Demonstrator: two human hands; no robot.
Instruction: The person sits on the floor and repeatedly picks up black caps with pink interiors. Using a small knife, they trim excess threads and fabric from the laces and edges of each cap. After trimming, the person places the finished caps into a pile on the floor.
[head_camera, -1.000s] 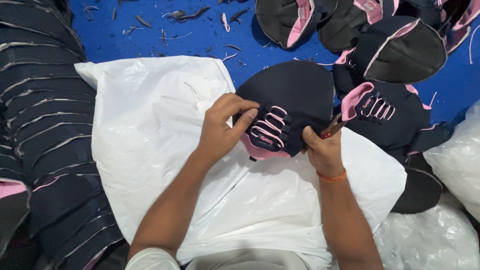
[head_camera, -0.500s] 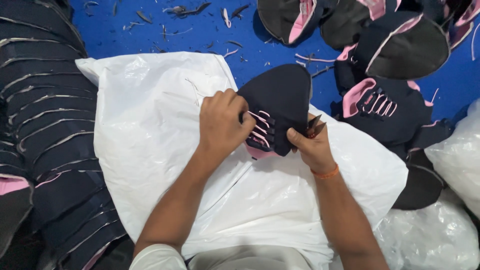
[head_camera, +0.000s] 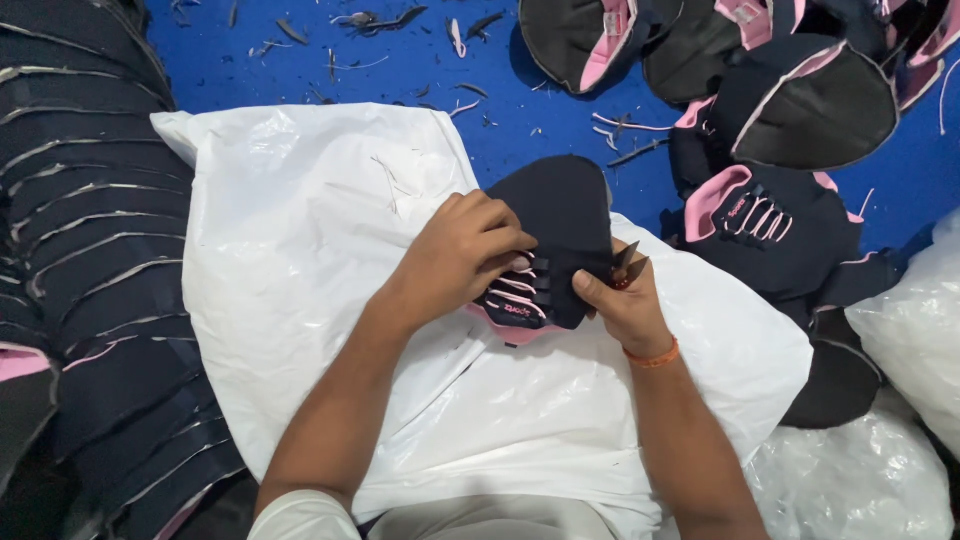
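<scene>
Blue work surface (head_camera: 420, 90) fills the upper frame, strewn with dark offcuts. A stack of black, grey-edged cut pieces (head_camera: 90, 250) runs down the left; finished black-and-pink shoe uppers (head_camera: 770, 220) pile at upper right. Centre: white plastic sheet (head_camera: 300, 250) across our lap. On it, a black fabric shoe upper with pink lining and laces (head_camera: 560, 240). Left hand (head_camera: 460, 260) clamps its laced throat, fingers curled tight. Right hand (head_camera: 625, 305) pinches the edge, closed round small snips (head_camera: 628, 262). We judge trimming is under way; the next cut needs the edge held taut.
</scene>
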